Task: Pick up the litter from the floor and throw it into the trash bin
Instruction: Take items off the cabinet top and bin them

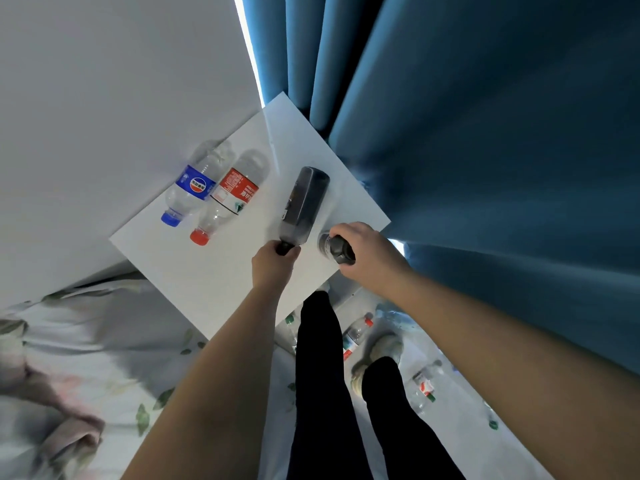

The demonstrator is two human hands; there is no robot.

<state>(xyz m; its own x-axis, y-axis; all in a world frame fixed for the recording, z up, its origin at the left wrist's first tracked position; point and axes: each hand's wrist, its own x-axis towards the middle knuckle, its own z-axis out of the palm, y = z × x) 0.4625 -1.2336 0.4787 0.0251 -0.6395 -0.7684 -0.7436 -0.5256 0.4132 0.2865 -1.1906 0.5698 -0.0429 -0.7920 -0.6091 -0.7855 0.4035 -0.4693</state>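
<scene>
Head view: a person stands at a white table between a flowered bedsheet and a blue curtain.
Left hand: fingers curled tight round the neck of a dark bottle, which lies tilted over the table top; whether it rests on the top or is just off it cannot be told.
Right hand: wrapped round a small dark container, seen end-on just beside the dark bottle; can or bottle, I cannot tell.
On the table: a blue-label bottle and a red-label bottle, both clear, lying side by side and touching, well clear of either hand.
Litter on the floor: a clear bottle near the shoe and a second clear bottle further right, neither yet picked up.
Trash bin: not in view.
Step in hand: probably dealing with the two dark items at the table; whether they are being lifted or put down cannot be judged from one moment.
Next move: likely carrying both dark items to the bin, which must first be found, keeping a firm hold on the narrow neck so the long bottle does not swing. The floor bottles then call for stooping by the feet.
</scene>
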